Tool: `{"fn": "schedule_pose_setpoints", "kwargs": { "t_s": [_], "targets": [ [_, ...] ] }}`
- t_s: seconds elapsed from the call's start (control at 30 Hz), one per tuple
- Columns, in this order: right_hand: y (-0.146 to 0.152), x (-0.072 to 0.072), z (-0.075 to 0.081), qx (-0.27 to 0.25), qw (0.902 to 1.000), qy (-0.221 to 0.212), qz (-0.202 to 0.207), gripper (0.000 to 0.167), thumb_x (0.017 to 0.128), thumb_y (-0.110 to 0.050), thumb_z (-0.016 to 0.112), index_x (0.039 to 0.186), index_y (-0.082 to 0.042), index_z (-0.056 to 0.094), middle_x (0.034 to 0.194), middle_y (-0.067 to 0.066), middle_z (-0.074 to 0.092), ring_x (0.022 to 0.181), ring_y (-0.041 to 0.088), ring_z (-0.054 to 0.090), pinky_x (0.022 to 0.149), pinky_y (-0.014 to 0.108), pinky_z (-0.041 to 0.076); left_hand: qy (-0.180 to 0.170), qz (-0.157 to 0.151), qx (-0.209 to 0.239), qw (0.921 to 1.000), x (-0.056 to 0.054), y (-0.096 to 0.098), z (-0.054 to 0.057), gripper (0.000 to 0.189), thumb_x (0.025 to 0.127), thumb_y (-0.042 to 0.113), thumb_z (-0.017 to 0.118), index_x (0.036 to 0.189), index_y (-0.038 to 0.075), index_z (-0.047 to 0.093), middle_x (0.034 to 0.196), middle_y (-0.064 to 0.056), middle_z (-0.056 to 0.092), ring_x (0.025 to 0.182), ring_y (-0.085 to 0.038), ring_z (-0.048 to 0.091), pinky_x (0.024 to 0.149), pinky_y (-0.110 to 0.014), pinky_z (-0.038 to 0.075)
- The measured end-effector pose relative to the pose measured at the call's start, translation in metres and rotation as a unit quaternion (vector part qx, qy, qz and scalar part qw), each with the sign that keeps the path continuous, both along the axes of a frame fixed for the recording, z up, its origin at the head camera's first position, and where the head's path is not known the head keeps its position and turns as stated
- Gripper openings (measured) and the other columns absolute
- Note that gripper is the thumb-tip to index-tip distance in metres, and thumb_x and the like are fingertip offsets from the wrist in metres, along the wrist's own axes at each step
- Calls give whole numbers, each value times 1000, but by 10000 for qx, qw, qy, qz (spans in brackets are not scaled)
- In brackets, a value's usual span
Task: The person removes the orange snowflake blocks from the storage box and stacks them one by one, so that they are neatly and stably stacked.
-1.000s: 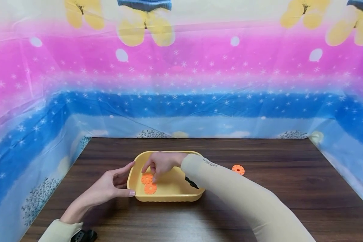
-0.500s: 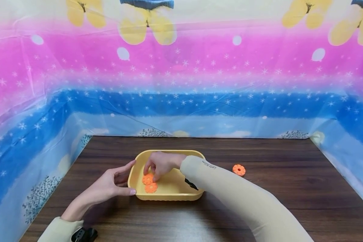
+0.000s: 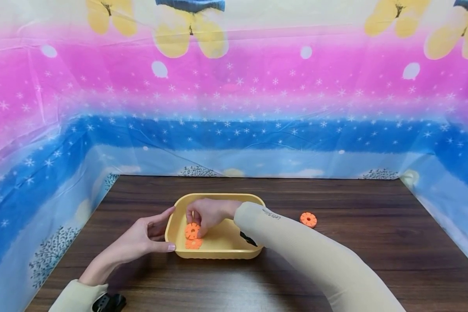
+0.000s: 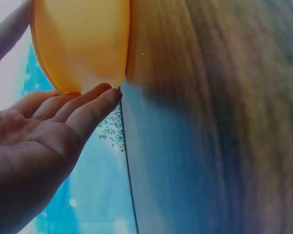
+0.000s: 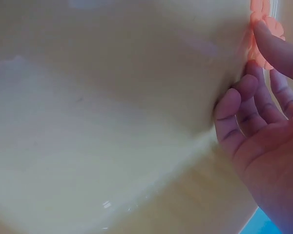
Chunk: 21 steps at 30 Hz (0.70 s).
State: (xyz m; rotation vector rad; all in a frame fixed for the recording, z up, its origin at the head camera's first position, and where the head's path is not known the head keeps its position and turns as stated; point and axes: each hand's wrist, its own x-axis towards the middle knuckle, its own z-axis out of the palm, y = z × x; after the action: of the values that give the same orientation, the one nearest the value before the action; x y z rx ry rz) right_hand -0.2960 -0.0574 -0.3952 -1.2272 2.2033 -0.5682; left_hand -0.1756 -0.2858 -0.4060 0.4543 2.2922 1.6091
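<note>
A shallow yellow plastic tray (image 3: 230,253) with rounded corners stands on the table. Inside it, my right hand (image 3: 209,213) pinches an orange notched disc (image 3: 193,231), flower-shaped with a hole in the middle, between thumb and fingertips. That disc is tilted up towards the camera. It partly covers a second orange disc (image 3: 193,245) lying in the tray's left part. In the right wrist view the thumb and fingers meet at the orange pieces (image 5: 263,41). My left hand (image 3: 140,240) holds the tray's left end, thumb at the front corner, fingers along the outer wall.
Right of the tray, on the dark wood table (image 3: 355,255), lies another orange notched piece (image 3: 308,219), looking thick like stacked discs. My right sleeve (image 3: 296,238) crosses over the tray's right end. A printed cloth (image 3: 234,143) walls in the back and sides.
The right fingers have closed on the upper disc, which has gone from lying flat to tilted up, covering more of the disc in front. The left hand stays at the tray.
</note>
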Motion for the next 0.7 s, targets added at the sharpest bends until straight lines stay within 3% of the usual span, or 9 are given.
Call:
{"fn": "schedule_pose_setpoints", "kwargs": {
  "t_s": [0.2, 0.47, 0.7],
  "targets": [
    [2, 0, 0, -8, 9996, -270, 130, 41, 84, -2, 87, 118, -6, 64, 87, 6, 65, 72, 9, 54, 67, 18, 46, 41, 28, -71, 10000, 0, 0, 0, 102, 87, 13, 86, 165, 2, 22, 167, -29, 23, 144, -48, 41, 104, -34, 54],
    [2, 0, 0, -55, 9988, -459, 172, 35, 85, 1, 84, 116, -4, 69, 82, 1, 63, 70, 7, 54, 67, 17, 46, -2, 50, -34, 10000, 0, 0, 0, 101, 88, 12, 85, 166, 4, 22, 168, -27, 21, 145, -47, 40, 103, -33, 54],
    [2, 0, -1, -47, 9992, -340, 207, 35, 86, -6, 86, 117, -6, 70, 81, 0, 64, 70, 6, 55, 67, 17, 45, -10, 38, -17, 10000, 0, 0, 0, 100, 88, 11, 84, 166, 4, 22, 169, -26, 22, 145, -47, 39, 103, -33, 54]
  ]
}}
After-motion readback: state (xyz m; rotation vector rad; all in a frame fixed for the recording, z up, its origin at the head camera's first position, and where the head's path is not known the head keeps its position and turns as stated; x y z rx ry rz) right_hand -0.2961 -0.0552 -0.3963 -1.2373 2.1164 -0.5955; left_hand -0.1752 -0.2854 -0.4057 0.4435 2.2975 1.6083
